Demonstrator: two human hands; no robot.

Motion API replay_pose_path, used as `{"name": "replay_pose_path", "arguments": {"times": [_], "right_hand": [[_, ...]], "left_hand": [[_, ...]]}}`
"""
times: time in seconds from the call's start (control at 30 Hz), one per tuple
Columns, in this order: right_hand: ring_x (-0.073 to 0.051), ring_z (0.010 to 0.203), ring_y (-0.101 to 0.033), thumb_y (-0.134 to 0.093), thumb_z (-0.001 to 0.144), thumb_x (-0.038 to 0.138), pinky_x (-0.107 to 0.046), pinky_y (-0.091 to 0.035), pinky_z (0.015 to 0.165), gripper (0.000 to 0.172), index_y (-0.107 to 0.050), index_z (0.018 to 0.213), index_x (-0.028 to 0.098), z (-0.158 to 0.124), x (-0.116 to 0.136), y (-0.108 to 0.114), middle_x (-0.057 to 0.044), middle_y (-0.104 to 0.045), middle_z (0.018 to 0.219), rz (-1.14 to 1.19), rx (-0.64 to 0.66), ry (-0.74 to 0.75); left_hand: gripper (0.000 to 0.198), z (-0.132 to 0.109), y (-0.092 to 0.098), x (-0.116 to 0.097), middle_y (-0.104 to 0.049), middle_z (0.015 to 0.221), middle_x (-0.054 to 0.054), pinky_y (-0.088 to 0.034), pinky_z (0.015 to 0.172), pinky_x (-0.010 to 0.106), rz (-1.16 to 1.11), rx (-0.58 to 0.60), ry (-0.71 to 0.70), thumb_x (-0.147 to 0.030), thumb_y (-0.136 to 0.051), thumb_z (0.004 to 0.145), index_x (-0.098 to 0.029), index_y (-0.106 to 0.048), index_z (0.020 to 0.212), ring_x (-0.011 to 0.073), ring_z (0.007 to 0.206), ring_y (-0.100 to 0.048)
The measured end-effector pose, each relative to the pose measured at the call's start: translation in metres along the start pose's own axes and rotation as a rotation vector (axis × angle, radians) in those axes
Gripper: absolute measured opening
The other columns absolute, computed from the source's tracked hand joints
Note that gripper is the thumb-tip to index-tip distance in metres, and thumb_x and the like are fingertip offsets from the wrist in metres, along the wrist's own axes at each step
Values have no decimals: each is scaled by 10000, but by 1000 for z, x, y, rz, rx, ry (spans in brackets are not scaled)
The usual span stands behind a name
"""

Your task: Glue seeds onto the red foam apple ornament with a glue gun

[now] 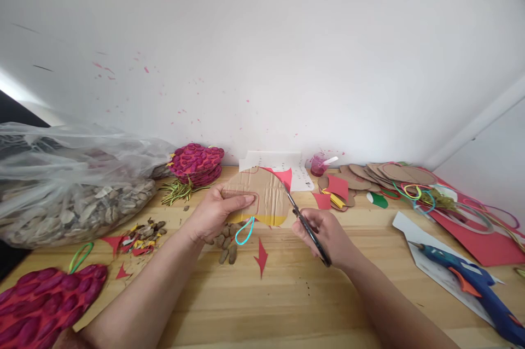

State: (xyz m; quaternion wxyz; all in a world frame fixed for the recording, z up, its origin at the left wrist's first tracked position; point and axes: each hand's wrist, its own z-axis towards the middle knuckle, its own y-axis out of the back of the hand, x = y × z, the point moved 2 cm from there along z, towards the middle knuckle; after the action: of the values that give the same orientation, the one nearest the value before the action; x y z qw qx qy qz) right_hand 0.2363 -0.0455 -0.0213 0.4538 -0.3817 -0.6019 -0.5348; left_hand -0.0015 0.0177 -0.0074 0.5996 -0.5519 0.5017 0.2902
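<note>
While the left hand (213, 209) pinches the brown cardboard piece (273, 196), red paper (284, 178) pokes out from behind its curved edge, past the left thumb tip, where the tip of the scissors (307, 227) is. To cut well, it seems best to follow the cardboard's edge with small, slow snips and take off only the red bit. Turning the cardboard with the left fingers would likely make a smoother curve than twisting the right wrist — and the left thumb is safest well away from the blades.

That thumb lies flat on top of the cardboard; the other left fingers are mostly hidden under it, so I cannot tell how they spread. The right hand (324, 231) is curled around the scissors, but how wide the blades stand is hard to see.

A blue loop (245, 234) hangs just below the left thumb tip, near brown shells (225, 242) under the left hand. A red scrap (261, 260) lies between the hands. Well to the right of the right fingers lies a glue gun (463, 269).
</note>
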Motion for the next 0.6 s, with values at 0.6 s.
{"name": "replay_pose_path", "arguments": {"times": [0.6], "right_hand": [[-82, 400, -338, -667, 827, 571, -263, -278, 386, 464, -405, 626, 245, 1, 0, 1, 76, -400, 511, 2, 76, 8]], "left_hand": [[301, 0, 0, 7, -779, 853, 71, -584, 722, 248, 56, 47, 31, -262, -924, 570, -144, -770, 799, 162, 711, -716]]}}
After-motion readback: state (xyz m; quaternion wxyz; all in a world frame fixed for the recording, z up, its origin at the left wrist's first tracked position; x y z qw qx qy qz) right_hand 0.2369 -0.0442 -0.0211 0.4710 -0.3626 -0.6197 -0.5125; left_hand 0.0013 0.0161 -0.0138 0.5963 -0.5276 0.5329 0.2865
